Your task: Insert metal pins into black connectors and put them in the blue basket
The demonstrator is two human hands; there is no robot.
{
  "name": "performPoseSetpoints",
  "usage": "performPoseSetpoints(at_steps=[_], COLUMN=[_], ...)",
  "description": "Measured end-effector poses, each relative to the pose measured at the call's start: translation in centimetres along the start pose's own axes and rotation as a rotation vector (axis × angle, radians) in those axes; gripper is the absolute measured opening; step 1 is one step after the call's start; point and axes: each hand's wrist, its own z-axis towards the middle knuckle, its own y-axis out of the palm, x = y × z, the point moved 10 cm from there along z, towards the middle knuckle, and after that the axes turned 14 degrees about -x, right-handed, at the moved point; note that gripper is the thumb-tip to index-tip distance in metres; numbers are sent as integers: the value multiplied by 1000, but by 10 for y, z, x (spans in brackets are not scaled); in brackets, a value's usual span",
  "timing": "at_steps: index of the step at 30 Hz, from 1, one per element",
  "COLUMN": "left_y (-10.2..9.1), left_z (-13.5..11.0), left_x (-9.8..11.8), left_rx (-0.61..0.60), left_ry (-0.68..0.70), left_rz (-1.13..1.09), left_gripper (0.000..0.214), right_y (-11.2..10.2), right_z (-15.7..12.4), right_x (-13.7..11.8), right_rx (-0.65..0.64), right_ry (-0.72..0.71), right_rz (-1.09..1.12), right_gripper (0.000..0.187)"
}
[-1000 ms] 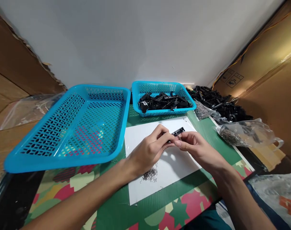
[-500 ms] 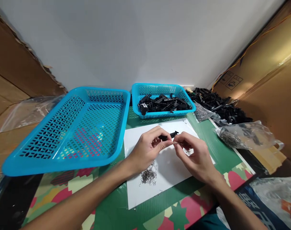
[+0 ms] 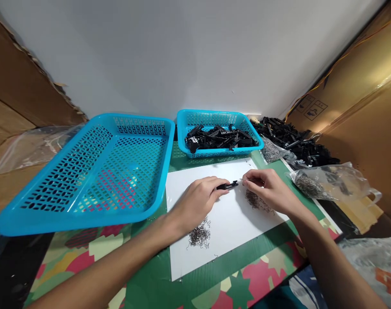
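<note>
My left hand pinches a small black plastic part low over the white sheet. My right hand is closed in a pinch on a thin metal wire piece, its tip just right of the black part. A pile of small metal springs lies on the sheet below my left hand. A second pile of springs lies under my right hand.
A large empty blue basket sits at the left. A smaller blue basket holds black parts. More black parts are heaped at the right, beside plastic bags of springs. Cardboard walls stand on both sides.
Both hands have dropped towards the sheet. My right hand drew back to the right, off the black part, now pinching a thin wire piece; a spring pile shows beneath it.
</note>
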Motion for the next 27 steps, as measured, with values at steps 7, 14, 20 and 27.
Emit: performPoseSetpoints(at_steps=[7, 14, 20, 27], left_y=[7, 9, 10, 10], left_z=[-2, -3, -4, -3], left_x=[14, 17, 16, 17], left_rx=[-40, -28, -28, -36], left_ry=[99, 144, 149, 150], left_rz=[226, 277, 265, 266], left_gripper=[24, 20, 20, 19], right_y=[7, 1, 6, 9], right_z=[10, 2, 1, 3], right_x=[-4, -6, -12, -19], right_rx=[-6, 49, 37, 47], right_ry=[21, 37, 17, 12], right_rz=[-169, -164, -208, -324], right_gripper=[19, 21, 19, 21])
